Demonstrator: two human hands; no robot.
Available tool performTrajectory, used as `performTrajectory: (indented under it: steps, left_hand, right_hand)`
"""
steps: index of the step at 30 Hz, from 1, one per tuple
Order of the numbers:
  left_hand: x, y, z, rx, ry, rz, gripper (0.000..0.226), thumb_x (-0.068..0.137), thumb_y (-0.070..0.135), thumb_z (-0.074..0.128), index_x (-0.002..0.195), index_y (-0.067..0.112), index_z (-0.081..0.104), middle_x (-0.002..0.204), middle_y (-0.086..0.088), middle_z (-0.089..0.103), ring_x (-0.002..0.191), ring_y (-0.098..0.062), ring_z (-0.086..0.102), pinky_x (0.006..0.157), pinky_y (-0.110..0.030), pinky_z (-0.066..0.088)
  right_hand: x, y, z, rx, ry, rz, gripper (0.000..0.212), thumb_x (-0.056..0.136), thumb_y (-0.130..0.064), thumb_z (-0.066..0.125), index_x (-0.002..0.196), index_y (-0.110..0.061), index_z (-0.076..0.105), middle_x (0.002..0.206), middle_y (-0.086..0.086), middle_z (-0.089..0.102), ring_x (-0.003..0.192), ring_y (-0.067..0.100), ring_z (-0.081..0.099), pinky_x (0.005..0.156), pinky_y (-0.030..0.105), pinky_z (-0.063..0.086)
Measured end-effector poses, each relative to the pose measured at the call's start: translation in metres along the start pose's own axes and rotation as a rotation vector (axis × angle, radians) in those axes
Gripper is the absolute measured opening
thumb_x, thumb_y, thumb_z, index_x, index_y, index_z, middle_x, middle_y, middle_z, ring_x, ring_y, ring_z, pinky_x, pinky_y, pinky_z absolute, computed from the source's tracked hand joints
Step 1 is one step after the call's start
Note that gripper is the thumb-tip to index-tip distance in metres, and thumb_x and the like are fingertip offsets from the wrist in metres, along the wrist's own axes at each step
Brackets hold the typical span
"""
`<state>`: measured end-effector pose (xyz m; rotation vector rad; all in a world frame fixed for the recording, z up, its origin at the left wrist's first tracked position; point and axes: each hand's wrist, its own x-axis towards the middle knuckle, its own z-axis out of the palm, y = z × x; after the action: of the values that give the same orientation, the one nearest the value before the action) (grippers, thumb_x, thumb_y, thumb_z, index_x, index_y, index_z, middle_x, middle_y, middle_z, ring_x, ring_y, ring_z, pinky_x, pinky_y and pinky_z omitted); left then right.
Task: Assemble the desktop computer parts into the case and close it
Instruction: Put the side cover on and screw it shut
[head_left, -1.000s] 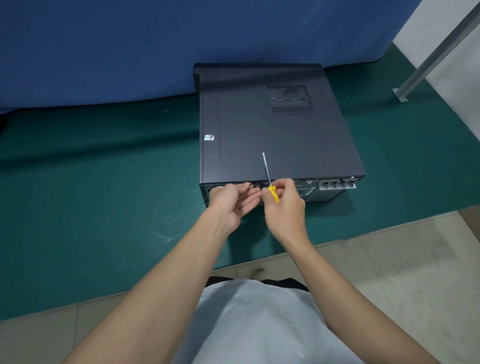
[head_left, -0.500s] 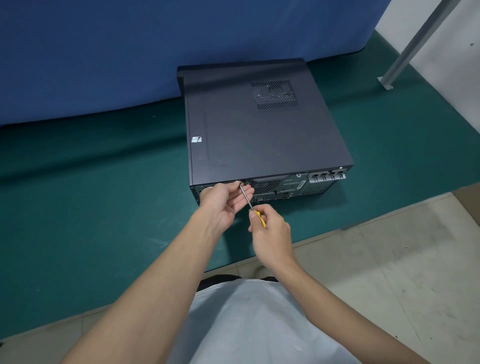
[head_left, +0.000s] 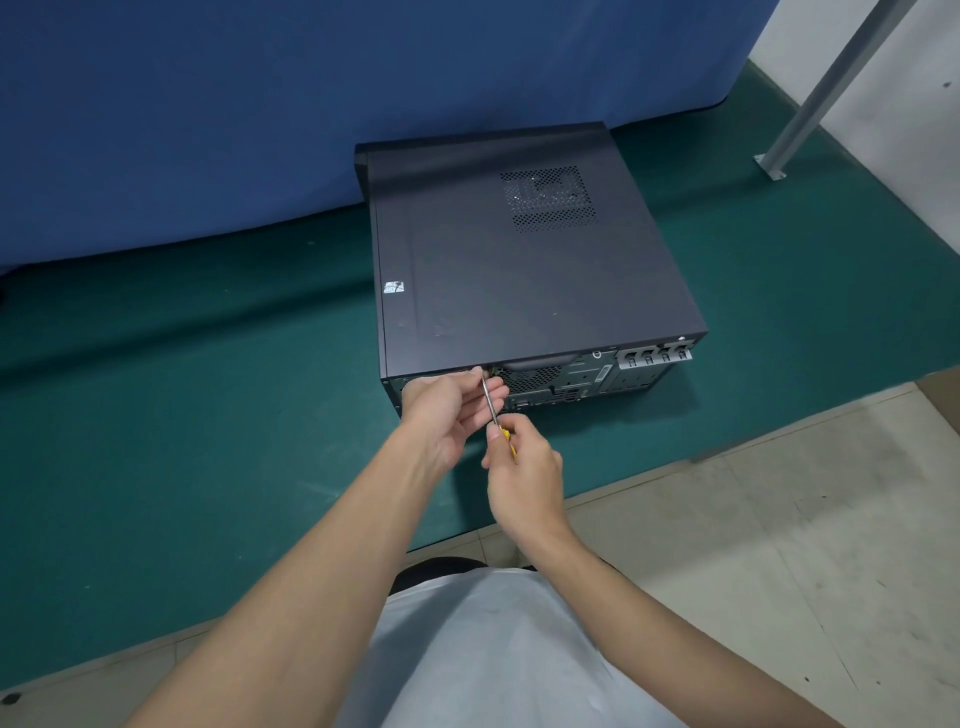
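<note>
At the rear of the closed black metal computer case (head_left: 519, 280) on the green floor mat (head_left: 208, 415), the yellow-handled steel screwdriver (head_left: 489, 402) has swung down. The right hand (head_left: 524, 467) grip clasps its handle, the left hand (head_left: 447, 410) pinches its shaft; fastening likely begins.

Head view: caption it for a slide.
Right hand holds a screwdriver to the closed case's rear edge; left hand steadies its tip.

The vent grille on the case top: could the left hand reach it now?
Probably yes: the top panel between the left hand and the vent grille looks bare, though its fingers touch the screwdriver shaft.
</note>
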<state>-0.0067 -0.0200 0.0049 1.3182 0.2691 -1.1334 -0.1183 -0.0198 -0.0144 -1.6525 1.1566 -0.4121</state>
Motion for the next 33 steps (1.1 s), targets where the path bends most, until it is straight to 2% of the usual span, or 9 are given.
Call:
performTrajectory:
  steps: [3,5,11,13,17,19,24,30,33]
  left_hand:
    - [-0.001,-0.001,0.001,0.061,-0.008,0.028,0.011,0.092,-0.007,0.056,0.102,-0.01,0.06,0.082,-0.021,0.072,0.07,-0.026,0.073,0.06,-0.03,0.06]
    - [-0.001,-0.001,0.003,0.048,0.019,0.038,0.007,0.091,-0.01,0.056,0.096,-0.01,0.061,0.074,-0.019,0.072,0.067,-0.025,0.073,0.056,-0.027,0.059]
    - [-0.001,-0.005,0.009,-0.013,0.126,0.081,0.007,0.083,-0.013,0.065,0.081,-0.007,0.061,0.066,-0.016,0.069,0.059,-0.022,0.071,0.056,-0.026,0.058]
    - [-0.001,-0.006,0.01,-0.028,0.132,0.089,0.009,0.081,-0.011,0.069,0.081,-0.006,0.062,0.063,-0.014,0.07,0.059,-0.021,0.071,0.056,-0.025,0.058]
    - [-0.005,-0.003,0.007,-0.029,-0.009,-0.005,0.004,0.091,-0.004,0.06,0.088,-0.007,0.059,0.07,-0.019,0.071,0.063,-0.025,0.072,0.055,-0.027,0.059]
    - [-0.005,-0.001,0.007,-0.021,-0.025,-0.019,0.006,0.093,-0.006,0.056,0.087,-0.008,0.057,0.071,-0.02,0.07,0.063,-0.026,0.072,0.056,-0.028,0.059]
    - [-0.003,-0.001,0.012,-0.03,0.085,0.029,0.008,0.085,-0.014,0.061,0.079,-0.009,0.059,0.063,-0.02,0.068,0.057,-0.025,0.071,0.054,-0.027,0.059]
    - [-0.003,0.003,0.004,-0.106,-0.017,-0.037,0.006,0.09,-0.012,0.053,0.088,-0.01,0.058,0.077,-0.027,0.069,0.065,-0.031,0.072,0.062,-0.033,0.061]
    - [-0.003,0.002,0.007,-0.08,0.039,0.002,0.008,0.09,-0.015,0.052,0.087,-0.01,0.058,0.079,-0.028,0.066,0.062,-0.03,0.071,0.058,-0.032,0.061]
  right_hand:
    - [0.003,-0.01,-0.007,0.776,-0.14,0.357,0.022,0.101,-0.013,0.041,0.086,-0.006,0.055,0.06,0.009,0.049,0.036,0.01,0.027,0.037,0.02,0.019]
    - [0.004,-0.012,-0.012,0.945,-0.192,0.451,0.018,0.101,-0.014,0.044,0.089,-0.004,0.053,0.058,0.009,0.05,0.036,0.009,0.028,0.035,0.019,0.018]
    - [-0.002,-0.007,-0.011,0.281,-0.015,0.352,0.023,0.089,-0.033,0.065,0.081,-0.013,0.06,0.063,0.0,0.06,0.048,0.011,0.045,0.049,0.028,0.037]
    - [-0.003,-0.007,-0.011,0.406,-0.039,0.397,0.029,0.095,-0.028,0.056,0.074,-0.008,0.059,0.058,0.002,0.056,0.043,0.011,0.038,0.044,0.026,0.03]
    - [0.002,-0.016,-0.02,1.166,-0.24,0.751,0.032,0.101,-0.022,0.044,0.083,0.002,0.055,0.056,0.005,0.047,0.036,0.007,0.029,0.031,0.018,0.02]
    - [0.0,-0.017,-0.021,1.108,-0.235,0.734,0.032,0.099,-0.025,0.048,0.085,0.003,0.056,0.056,0.006,0.048,0.038,0.008,0.033,0.032,0.018,0.023]
    - [-0.006,-0.017,-0.014,0.456,-0.074,0.401,0.02,0.092,-0.024,0.063,0.084,-0.005,0.061,0.063,0.002,0.056,0.045,0.008,0.043,0.041,0.021,0.033]
    - [-0.003,-0.023,-0.022,1.127,-0.323,0.72,0.019,0.097,-0.013,0.049,0.092,0.003,0.058,0.063,0.007,0.055,0.042,0.009,0.04,0.036,0.017,0.027]
    - [-0.006,-0.021,-0.022,0.727,-0.24,0.594,0.021,0.092,-0.022,0.062,0.091,-0.001,0.062,0.065,0.007,0.062,0.046,0.011,0.05,0.04,0.021,0.039]
